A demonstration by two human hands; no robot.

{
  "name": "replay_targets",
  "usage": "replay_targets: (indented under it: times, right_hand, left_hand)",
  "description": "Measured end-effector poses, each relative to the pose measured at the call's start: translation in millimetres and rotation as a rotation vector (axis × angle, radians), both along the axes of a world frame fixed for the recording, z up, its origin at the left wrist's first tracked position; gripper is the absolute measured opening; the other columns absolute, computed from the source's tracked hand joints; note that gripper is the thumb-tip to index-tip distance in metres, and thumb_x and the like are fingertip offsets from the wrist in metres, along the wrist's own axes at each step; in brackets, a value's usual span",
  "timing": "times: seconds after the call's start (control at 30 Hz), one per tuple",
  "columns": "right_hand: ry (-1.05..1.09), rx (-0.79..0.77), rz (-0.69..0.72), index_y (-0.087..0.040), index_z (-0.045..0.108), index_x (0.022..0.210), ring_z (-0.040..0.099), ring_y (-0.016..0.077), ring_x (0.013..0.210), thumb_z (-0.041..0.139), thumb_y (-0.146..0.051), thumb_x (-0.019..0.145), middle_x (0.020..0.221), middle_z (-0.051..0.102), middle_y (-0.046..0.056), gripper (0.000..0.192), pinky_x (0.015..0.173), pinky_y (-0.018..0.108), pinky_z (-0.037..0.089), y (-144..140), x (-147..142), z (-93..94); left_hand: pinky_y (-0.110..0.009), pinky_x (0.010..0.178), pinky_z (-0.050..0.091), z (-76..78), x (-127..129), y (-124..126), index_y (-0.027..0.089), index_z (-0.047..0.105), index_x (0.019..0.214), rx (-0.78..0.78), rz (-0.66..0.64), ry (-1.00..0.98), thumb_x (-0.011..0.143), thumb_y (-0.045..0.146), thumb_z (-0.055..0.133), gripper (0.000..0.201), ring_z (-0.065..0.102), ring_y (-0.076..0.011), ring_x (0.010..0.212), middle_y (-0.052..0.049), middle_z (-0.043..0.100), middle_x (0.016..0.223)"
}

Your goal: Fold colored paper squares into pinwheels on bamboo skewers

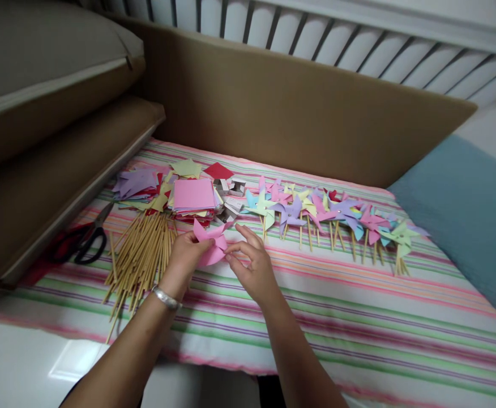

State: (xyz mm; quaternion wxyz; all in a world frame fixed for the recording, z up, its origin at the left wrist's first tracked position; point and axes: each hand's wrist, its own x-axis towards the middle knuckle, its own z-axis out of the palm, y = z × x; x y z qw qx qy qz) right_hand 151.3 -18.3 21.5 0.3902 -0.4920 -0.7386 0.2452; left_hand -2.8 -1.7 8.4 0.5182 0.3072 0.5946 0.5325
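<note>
My left hand (185,256), with a silver bracelet on its wrist, grips a pink paper pinwheel (211,241) from the left side. My right hand (254,267) pinches the same pinwheel's right edge with its fingertips. Both hands hover just above the striped cloth (358,317). A heap of wooden sticks (140,258) lies directly left of my left hand. Behind my hands sits a stack of coloured paper squares (192,195), pink on top.
A row of finished pinwheels on sticks (328,218) runs to the right. Black-and-red scissors (84,238) lie at the far left by brown cushions (52,170). Small metal pieces (231,195) sit beside the paper. A blue pillow (469,215) borders the right.
</note>
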Motion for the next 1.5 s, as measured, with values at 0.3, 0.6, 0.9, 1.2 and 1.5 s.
replay_targets:
  times: [0.3,0.6,0.9,1.2,1.5]
  right_hand:
    - [0.086,-0.08,-0.095,-0.023,0.069,0.075,0.037,0.0247,0.128,0.063,-0.025,0.073,0.13,0.05,0.01,0.006,0.1,0.044,0.035,2.1,-2.4,-3.5]
    - [0.217,-0.165,-0.139,-0.023,0.069,0.073,0.039,0.0253,0.127,0.064,-0.028,0.073,0.13,0.049,0.008,0.008,0.1,0.044,0.035,4.6,-2.5,-9.4]
    - [0.219,-0.153,-0.193,-0.023,0.068,0.072,0.04,0.0261,0.126,0.064,-0.029,0.073,0.128,0.05,0.01,0.008,0.101,0.046,0.035,4.1,-2.5,-9.7]
    - [0.234,-0.142,-0.223,-0.022,0.066,0.071,0.042,0.0247,0.124,0.064,-0.025,0.071,0.129,0.051,0.009,0.004,0.101,0.044,0.035,5.9,-3.4,-10.1]
    - [0.345,-0.208,-0.222,-0.021,0.065,0.072,0.047,0.0231,0.12,0.064,-0.024,0.069,0.123,0.056,0.008,0.005,0.095,0.036,0.041,6.2,-5.2,-3.9]
  left_hand:
    - [-0.023,0.052,0.038,5.0,9.8,-7.1,0.012,0.066,0.061,-0.029,-0.125,-0.239,0.05,0.02,0.073,0.016,0.053,-0.0118,0.05,-0.001,0.063,0.054]
    - [-0.023,0.054,0.04,10.5,15.8,-11.2,0.012,0.067,0.064,-0.042,-0.19,-0.411,0.05,0.02,0.075,0.018,0.056,-0.012,0.053,-0.002,0.066,0.058]
    - [-0.022,0.055,0.041,10.4,19.7,-12.2,0.011,0.069,0.062,-0.049,-0.193,-0.463,0.051,0.019,0.078,0.017,0.056,-0.0105,0.052,-0.003,0.066,0.057]
    - [-0.02,0.058,0.043,11.6,18.3,-13.3,0.011,0.07,0.066,-0.038,-0.252,-0.505,0.056,0.017,0.077,0.014,0.059,-0.0104,0.057,-0.003,0.068,0.061]
    - [-0.02,0.057,0.043,8.0,14.0,-11.1,0.013,0.07,0.067,-0.045,-0.254,-0.481,0.057,0.016,0.076,0.012,0.059,-0.0101,0.056,-0.003,0.07,0.064]
